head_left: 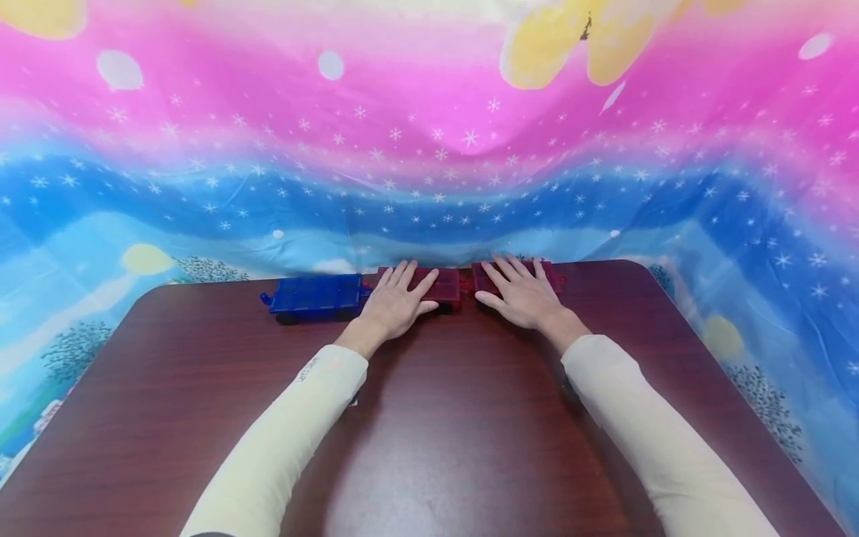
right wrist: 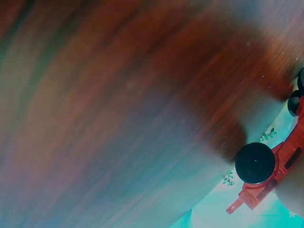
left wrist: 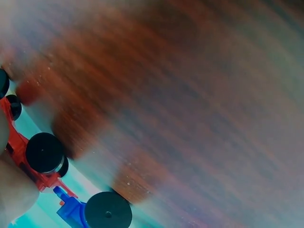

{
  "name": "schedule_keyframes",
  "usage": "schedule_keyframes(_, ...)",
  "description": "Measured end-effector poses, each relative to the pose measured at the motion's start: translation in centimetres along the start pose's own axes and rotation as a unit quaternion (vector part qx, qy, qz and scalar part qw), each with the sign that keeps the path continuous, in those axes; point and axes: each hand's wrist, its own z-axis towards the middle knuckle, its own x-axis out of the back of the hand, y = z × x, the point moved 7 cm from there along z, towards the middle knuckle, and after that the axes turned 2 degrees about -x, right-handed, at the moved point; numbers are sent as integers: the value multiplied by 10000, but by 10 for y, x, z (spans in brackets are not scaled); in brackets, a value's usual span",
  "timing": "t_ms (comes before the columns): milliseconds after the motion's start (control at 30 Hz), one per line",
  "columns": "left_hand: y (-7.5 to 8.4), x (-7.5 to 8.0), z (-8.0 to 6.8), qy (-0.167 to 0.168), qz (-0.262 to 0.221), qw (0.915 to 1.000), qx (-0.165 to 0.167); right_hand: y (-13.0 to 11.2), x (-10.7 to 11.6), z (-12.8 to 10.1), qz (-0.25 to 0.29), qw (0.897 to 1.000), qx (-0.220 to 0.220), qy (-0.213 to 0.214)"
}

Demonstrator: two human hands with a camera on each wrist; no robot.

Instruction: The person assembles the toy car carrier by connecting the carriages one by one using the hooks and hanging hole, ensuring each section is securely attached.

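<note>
Three flat wheeled toy cars stand in a row at the table's far edge. The blue car [head_left: 315, 294] is leftmost and free. My left hand [head_left: 397, 298] lies flat with straight fingers on the middle red car [head_left: 444, 285]. My right hand [head_left: 520, 292] lies flat on the right red car [head_left: 552, 274]. A small gap separates the two red cars. The left wrist view shows the red car's underside [left wrist: 21, 142] with black wheels [left wrist: 44, 152] and the blue car's coupling [left wrist: 71, 211]. The right wrist view shows the other red car's frame [right wrist: 280, 166] and wheel [right wrist: 255, 162].
The dark wooden table [head_left: 429, 418] has rounded far corners. A pink and blue starry cloth [head_left: 429, 149] hangs behind and around it, right behind the cars.
</note>
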Motion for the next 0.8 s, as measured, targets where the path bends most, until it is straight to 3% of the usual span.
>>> schedule_keyframes(200,-3,1,-1,149,-222,9996,-15,1,0,0,17,10000,-20,11)
schedule_keyframes(800,-4,1,0,112,-458,9988,101,4,0,-4,33,9999,124,48)
